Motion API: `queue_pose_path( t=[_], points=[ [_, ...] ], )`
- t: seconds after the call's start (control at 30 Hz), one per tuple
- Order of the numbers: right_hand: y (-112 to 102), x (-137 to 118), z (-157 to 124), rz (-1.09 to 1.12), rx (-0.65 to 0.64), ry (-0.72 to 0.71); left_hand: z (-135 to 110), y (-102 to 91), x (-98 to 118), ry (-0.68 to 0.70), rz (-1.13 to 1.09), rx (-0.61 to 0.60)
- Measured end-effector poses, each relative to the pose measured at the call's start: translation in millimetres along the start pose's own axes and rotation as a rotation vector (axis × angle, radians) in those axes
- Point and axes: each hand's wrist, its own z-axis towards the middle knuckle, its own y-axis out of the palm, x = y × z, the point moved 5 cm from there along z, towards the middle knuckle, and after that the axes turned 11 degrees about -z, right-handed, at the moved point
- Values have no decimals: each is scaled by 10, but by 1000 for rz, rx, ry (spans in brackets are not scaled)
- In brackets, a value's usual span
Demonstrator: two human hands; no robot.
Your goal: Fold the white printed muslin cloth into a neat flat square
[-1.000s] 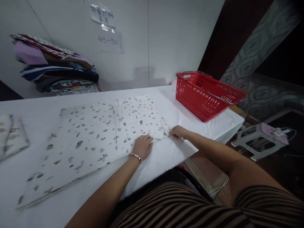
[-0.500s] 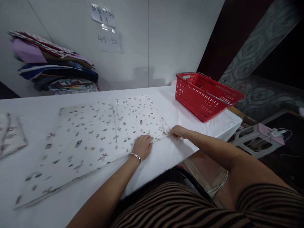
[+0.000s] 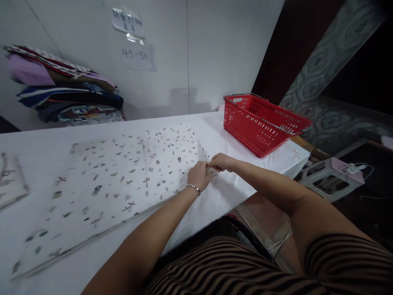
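Note:
A folded white cloth (image 3: 113,184), printed with small birds, palms and rainbows, lies flat across the white-covered table. At its near right corner my right hand (image 3: 223,162) is closed, with thumb and fingers pinching the edge. My left hand (image 3: 199,176), with a silver bracelet on its wrist, is right beside it. Its fingers are bent and closed on the same corner, the tips partly hidden. Both hands nearly touch. A second piece of the printed cloth (image 3: 11,180) lies at the left edge of the view.
On the table's far right stands a red plastic basket (image 3: 260,127) with metal handles. A pile of folded fabrics (image 3: 70,96) sits at the back left against the wall. Paper signs (image 3: 138,57) hang on the wall. A pale stool (image 3: 334,180) stands right of the table.
My left hand has slid right along the cloth's near edge to meet my right hand. The right hand has shifted slightly left and up, and the cloth's corner is now gathered between them.

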Motion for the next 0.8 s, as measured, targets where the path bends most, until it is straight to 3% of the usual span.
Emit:
queue_pose_path(
  t=[0.13,0.3,0.53,0.8],
  points=[
    [-32,95,-7,27,15,-83,129,31,-181,-230,-244,31],
    [-22,516,60,-203,79,76,110,-9,-422,-412,-516,129],
    [68,573,122,-345,87,125,132,-2,-470,-394,-711,208],
    [83,605,110,-425,132,102,146,10,-412,-314,-623,174]
  ],
)
